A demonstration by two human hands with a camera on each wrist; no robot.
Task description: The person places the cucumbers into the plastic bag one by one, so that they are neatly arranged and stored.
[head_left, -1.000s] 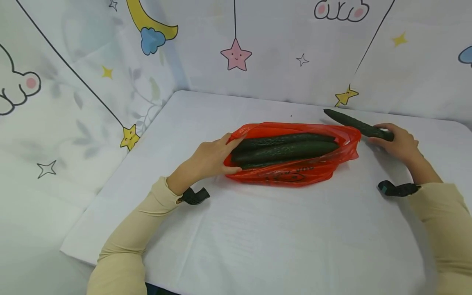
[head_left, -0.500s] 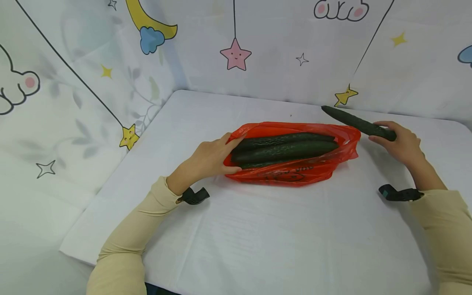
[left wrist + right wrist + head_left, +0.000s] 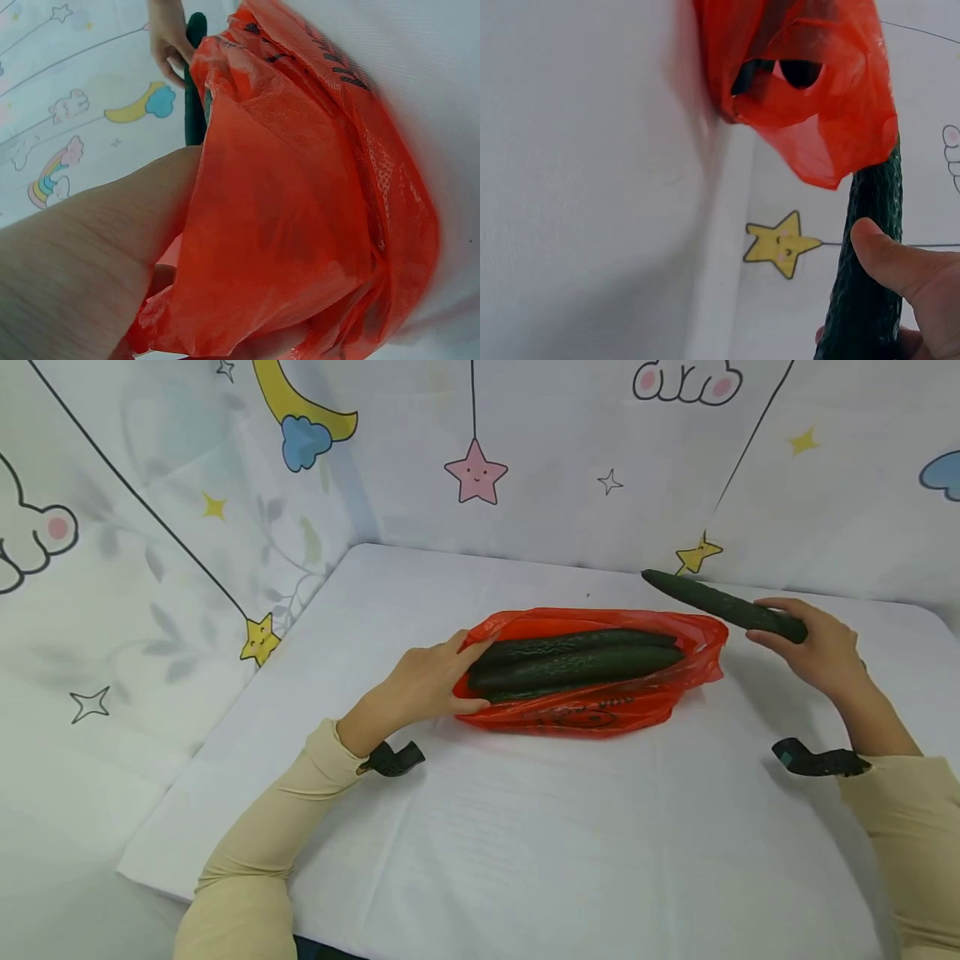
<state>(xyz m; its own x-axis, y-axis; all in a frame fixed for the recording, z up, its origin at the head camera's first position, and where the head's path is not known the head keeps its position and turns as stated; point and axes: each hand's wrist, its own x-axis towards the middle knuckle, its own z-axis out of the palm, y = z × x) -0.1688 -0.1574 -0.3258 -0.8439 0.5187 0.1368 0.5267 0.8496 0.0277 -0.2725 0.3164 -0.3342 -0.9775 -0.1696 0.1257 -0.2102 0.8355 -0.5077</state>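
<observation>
A red plastic bag (image 3: pixel 592 720) lies on its side along the table, its mouth gaping upward. Dark green cucumbers (image 3: pixel 581 668) show through the opening, side by side. At the bag's left end, my left hand (image 3: pixel 416 687) grips the plastic, thumb and fingers spread over the rim; in the left wrist view, the red film (image 3: pixel 277 202) covers most of its fingers. My right hand (image 3: pixel 823 652) holds another cucumber (image 3: pixel 708 597) by its near end, raised above the table just beyond the bag's right end. The right wrist view has the thumb (image 3: pixel 877 251) pressed along that cucumber's side.
The white-covered table (image 3: pixel 540 827) extends in front of the bag and to both sides. Behind it hangs a pale backdrop (image 3: pixel 555 410) printed with stars and a moon. A black wrist mount (image 3: pixel 817 758) juts out from the right sleeve, another (image 3: pixel 393 760) from the left.
My right hand has lifted its cucumber off the table, and the cucumber's far tip has swung up and leftward. The left hand and bag have stayed in place.
</observation>
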